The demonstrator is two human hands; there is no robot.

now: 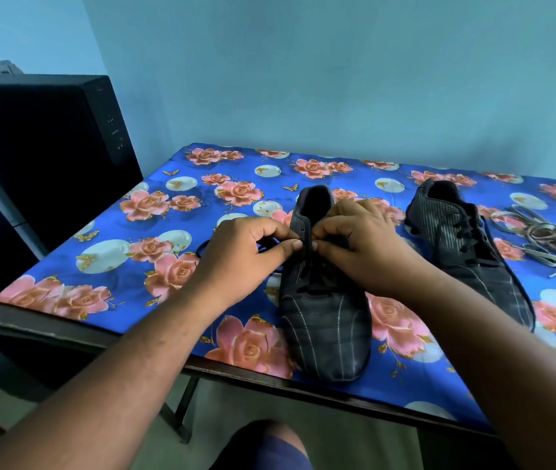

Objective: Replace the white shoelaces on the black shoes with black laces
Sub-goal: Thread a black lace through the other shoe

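Note:
A black shoe with thin pale stripes lies in the middle of the table, toe toward me. My left hand and my right hand meet over its upper eyelets, each pinching the black lace that runs through the lower eyelets. A loose end of the black lace trails left past my left hand. The second black shoe, laced in black, rests to the right. A heap of white laces lies at the far right.
The table carries a blue cloth with pink roses; its dark front edge is near me. A black cabinet stands to the left. A blue wall is behind. My knee shows below the table.

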